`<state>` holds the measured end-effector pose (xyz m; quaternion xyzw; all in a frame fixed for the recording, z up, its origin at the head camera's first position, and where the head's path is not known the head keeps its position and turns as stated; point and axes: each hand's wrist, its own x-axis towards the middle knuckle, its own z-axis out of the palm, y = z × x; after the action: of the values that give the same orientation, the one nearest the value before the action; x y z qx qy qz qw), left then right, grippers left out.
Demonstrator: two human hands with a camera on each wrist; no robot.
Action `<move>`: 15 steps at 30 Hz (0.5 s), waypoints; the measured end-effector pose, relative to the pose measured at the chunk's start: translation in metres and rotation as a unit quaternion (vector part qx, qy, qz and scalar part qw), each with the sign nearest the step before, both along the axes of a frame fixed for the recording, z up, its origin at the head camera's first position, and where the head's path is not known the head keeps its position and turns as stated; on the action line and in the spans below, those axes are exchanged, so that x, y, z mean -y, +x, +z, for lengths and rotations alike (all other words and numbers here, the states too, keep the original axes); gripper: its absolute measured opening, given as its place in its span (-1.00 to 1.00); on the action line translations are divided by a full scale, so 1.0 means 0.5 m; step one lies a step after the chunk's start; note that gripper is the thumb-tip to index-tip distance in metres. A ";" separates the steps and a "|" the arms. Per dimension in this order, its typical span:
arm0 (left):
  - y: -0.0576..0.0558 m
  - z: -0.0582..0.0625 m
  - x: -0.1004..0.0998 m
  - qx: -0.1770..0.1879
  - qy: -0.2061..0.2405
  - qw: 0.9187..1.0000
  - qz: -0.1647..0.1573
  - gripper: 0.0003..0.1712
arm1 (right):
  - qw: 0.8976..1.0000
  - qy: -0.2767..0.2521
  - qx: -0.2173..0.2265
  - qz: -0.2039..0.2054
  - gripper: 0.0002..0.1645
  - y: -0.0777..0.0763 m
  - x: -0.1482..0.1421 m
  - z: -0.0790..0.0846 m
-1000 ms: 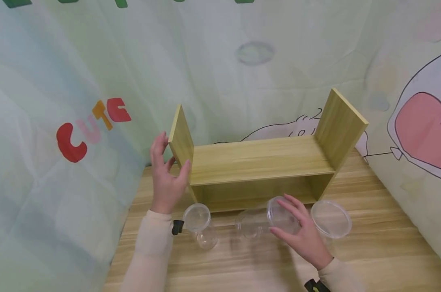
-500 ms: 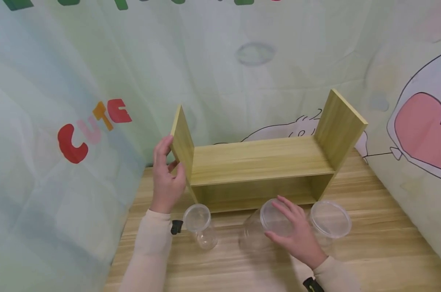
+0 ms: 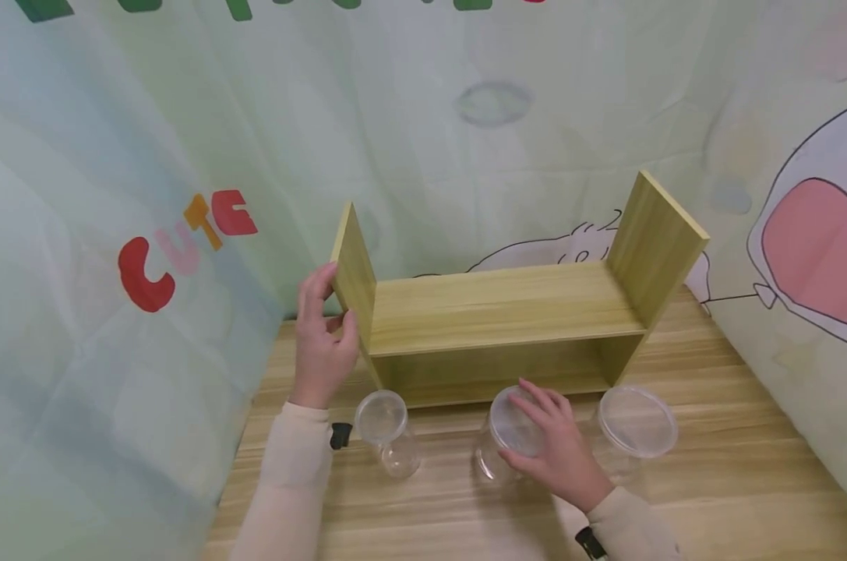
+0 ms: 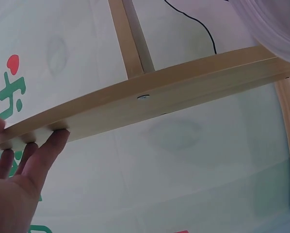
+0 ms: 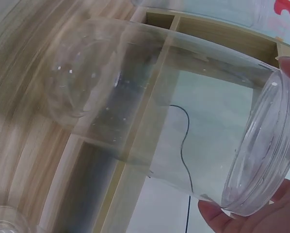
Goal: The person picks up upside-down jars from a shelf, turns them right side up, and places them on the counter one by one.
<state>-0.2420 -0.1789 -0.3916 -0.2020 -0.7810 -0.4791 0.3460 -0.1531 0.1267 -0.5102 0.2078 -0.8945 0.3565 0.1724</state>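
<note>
In the head view my left hand (image 3: 322,339) grips the upright left side panel of a small wooden shelf (image 3: 503,308). In the left wrist view, its fingers lie along one face of the panel (image 4: 150,99), with the thumb on the other side. My right hand (image 3: 563,452) holds a clear plastic jar (image 3: 489,456) around its lid in front of the shelf. The right wrist view shows this jar (image 5: 150,107) see-through, fingers and thumb about the lid end. It looks nearly upright; whether its base touches the table cannot be told.
A slim lidded clear jar (image 3: 381,421) stands by the shelf's left front corner. A wider lidded clear jar (image 3: 637,421) stands to the right, close beside my right hand. The wood-grain table (image 3: 732,436) meets a printed cloth backdrop (image 3: 423,140) behind and at the sides.
My right hand has moved left with the middle jar, which has swung from leaning toward more upright. My left hand has closed in on the shelf's left panel.
</note>
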 end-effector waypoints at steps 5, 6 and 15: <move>0.003 0.000 0.000 0.002 -0.002 1.000 -0.001 -0.23 | 1.000 0.025 -0.001 -0.008 -0.15 -0.006 0.007 -0.002; 0.003 0.001 0.000 0.002 -0.001 1.000 -0.002 -0.24 | 1.000 0.028 0.003 -0.008 -0.14 -0.007 0.008 -0.002; 0.004 0.002 -0.003 0.006 -0.001 1.000 -0.002 -0.25 | 0.999 0.043 -0.003 -0.007 -0.10 -0.011 0.016 -0.022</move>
<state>-0.2401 -0.1775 -0.3908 -0.2011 -0.7832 -0.4803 0.3397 -0.1584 0.1188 -0.5214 0.2104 -0.9099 0.3154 0.1685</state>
